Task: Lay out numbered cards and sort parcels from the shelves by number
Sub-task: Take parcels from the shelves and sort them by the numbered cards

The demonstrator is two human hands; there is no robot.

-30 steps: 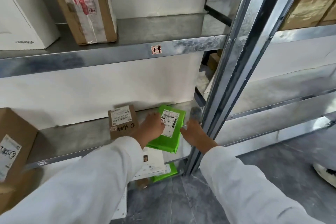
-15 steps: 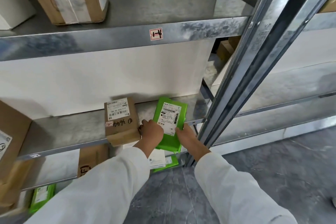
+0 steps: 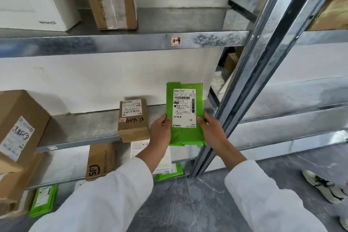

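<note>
While I hold the green parcel upright in front of the middle shelf, my left hand grips its left edge and my right hand its right edge; long axis vertical, label facing me.

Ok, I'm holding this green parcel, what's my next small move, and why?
Probably read the number on its label: the green parcel is held clear of the shelf, upright, with the label facing you and mostly uncovered.
</note>
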